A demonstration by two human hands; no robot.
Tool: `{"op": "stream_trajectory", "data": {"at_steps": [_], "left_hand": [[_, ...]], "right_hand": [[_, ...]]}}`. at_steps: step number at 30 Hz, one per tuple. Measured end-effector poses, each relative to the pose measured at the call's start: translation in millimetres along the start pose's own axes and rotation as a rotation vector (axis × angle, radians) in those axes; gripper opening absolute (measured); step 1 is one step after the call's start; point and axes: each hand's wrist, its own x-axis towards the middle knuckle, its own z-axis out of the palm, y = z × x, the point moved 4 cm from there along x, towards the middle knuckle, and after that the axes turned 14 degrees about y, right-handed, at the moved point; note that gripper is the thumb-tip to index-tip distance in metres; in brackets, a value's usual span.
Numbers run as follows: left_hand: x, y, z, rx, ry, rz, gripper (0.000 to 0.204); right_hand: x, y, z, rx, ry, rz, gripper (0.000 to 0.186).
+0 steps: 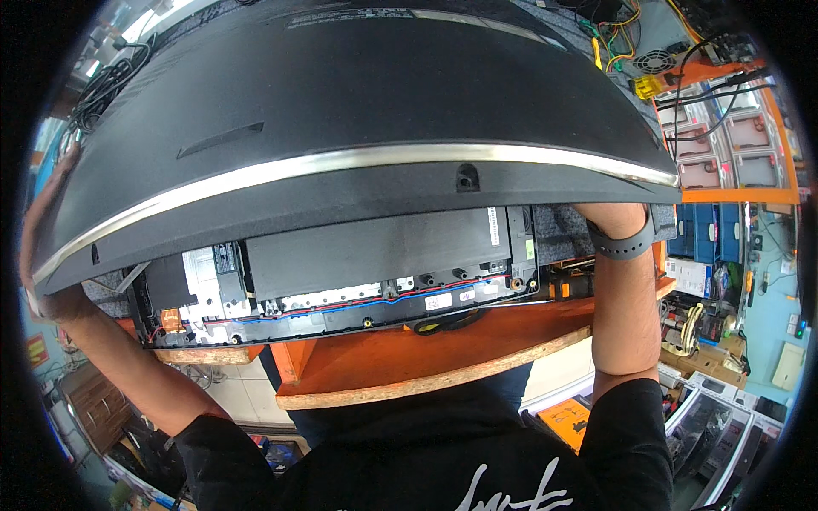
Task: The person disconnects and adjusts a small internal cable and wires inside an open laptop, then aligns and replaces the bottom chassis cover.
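Note:
A large black laptop bottom cover [383, 94] with a silver strip and vent slots is raised close in front of me, tilted. At its left edge my left hand [39, 223] is closed round the rim, with its fingers along the side. My right hand [607, 217] reaches behind the cover's right end; its fingers are hidden there. Underneath, the opened laptop body [409, 307] shows a wide dark block like a battery [375, 251], a silvery metal part [204, 272], and red and blue wires along the near edge. The cover hides its far part.
An orange workbench [409, 349] with a worn wooden edge carries the laptop on a grey mat [562, 230]. A black-handled tool [443, 324] lies by its near edge. Black cables [106, 85] are coiled far left; coloured wires [618, 34] and a small fan [654, 61] are far right.

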Motion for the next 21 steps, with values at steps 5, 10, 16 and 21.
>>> {"op": "stream_trajectory", "data": {"at_steps": [5, 10, 16, 21], "left_hand": [[-1.9, -3.6, -1.6, -0.046, -0.062, 0.029, 0.092], [-2.0, -7.0, -3.5, -0.068, -0.101, 0.030, 0.089], [-5.0, -8.4, -3.0, 0.031, -0.110, 0.061, 0.090], [-6.5, -6.8, 0.2, 0.010, -0.101, 0.053, 0.090]], "right_hand": [[-8.4, 2.7, 1.2, -0.032, 0.004, -0.066, 0.020], [-15.3, 3.4, 5.0, -0.081, -0.004, -0.089, 0.020], [-12.8, -2.0, 7.2, -0.115, 0.039, -0.082, 0.018], [-8.6, -6.0, 6.8, -0.113, -0.010, -0.082, 0.017]]}}
